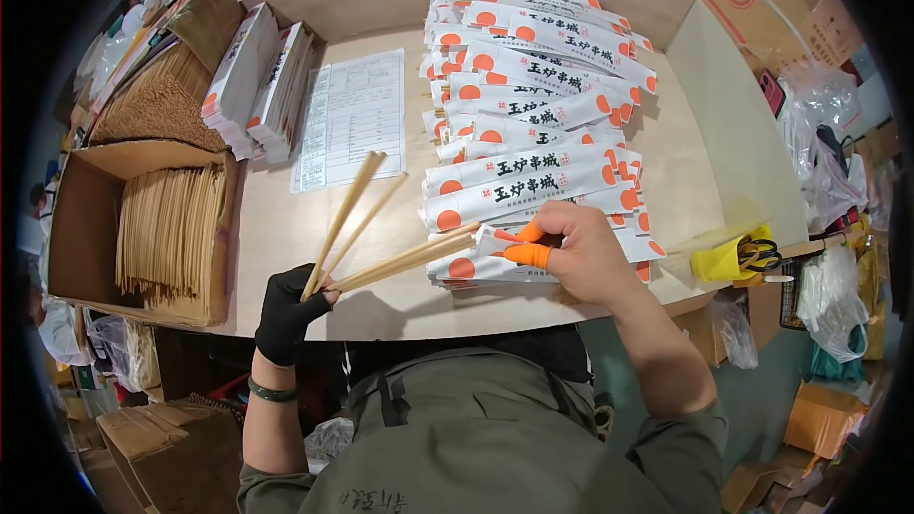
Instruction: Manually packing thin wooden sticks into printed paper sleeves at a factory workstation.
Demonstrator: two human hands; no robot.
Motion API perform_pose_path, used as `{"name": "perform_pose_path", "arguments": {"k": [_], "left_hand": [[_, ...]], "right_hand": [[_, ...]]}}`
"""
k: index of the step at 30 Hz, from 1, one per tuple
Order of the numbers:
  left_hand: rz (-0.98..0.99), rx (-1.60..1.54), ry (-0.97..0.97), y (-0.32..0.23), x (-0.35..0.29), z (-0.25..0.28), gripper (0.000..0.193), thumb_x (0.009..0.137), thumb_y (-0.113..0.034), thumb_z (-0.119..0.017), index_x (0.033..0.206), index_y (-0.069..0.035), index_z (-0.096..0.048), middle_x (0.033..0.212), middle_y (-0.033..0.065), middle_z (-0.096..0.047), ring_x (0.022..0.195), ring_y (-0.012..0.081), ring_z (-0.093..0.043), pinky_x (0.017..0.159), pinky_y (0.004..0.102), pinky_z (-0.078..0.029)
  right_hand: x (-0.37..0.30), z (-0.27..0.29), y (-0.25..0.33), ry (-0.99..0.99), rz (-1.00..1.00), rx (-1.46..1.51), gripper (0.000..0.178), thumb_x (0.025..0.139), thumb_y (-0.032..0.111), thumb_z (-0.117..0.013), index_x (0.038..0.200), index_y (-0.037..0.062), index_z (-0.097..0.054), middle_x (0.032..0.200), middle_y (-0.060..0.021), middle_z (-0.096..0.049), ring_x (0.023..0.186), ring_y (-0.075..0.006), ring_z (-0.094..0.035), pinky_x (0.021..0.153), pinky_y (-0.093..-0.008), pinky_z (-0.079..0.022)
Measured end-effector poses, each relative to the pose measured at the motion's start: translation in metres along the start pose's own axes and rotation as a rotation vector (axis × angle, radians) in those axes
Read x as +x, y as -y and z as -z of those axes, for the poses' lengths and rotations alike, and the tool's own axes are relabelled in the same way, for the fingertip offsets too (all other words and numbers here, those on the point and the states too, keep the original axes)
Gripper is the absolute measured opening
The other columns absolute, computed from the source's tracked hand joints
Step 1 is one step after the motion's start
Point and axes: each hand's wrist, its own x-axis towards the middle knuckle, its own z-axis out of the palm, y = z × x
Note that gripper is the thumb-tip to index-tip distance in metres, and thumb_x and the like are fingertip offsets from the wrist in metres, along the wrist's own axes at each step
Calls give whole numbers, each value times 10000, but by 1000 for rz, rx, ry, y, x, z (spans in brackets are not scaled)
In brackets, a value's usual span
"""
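While the left hand is clamping wooden chopsticks near the front edge of the table, the right hand is pinching a sleeve at their ends; piled sleeves are reaching toward the back edge.

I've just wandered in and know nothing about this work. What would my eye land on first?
Probably the big pile of white sleeves with orange dots on the right half of the table. Next, front and centre, the black-gloved left hand holding wooden sticks, and the right hand, with orange finger covers, pinching a single sleeve. At left stands a cardboard box packed with similar sticks.
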Motion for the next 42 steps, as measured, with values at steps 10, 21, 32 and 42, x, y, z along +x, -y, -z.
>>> {"name": "perform_pose_path", "arguments": {"k": [10, 21, 32, 42], "left_hand": [[-168, -279, 10, 27, 22, -47, 503, 895, -336, -644, 1222, 31, -534, 1110, 111, -606, 1002, 156, -552, 860, 317, -461], [-156, 812, -624, 71, 59, -37, 157, 838, -107, -614, 943, -15, -541, 893, 195, -586, 867, 400, -578, 716, 467, -469], [-25, -65, -320, 32, 23, -58, 315, 965, -304, -561, 925, -11, -671, 575, -59, -425, 522, 47, -401, 500, 231, -331], [-170, 153, -225, 15, -12, -35, 166, 898, -128, -630, 932, 34, -643, 738, 40, -597, 693, 107, -542, 647, 268, -451]], "right_hand": [[18, -47, -24, -167, 934, -468, 162, 751, 256, -696, 820, 114, -661, 786, -94, -583, 739, -296, -593, 641, -396, -484], [-19, -57, -39, 20, 775, -906, 218, 743, 118, -638, 915, -11, -605, 818, -85, -524, 732, -237, -549, 614, -346, -434], [-21, -54, -47, -257, 688, -570, 150, 686, 48, -727, 797, 29, -628, 832, -76, -597, 746, -271, -595, 631, -365, -503], [-1, -16, -20, -212, -5, 37, 222, 781, 112, -791, 749, 18, -593, 723, 40, -500, 641, -41, -416, 567, -215, -358]]}}
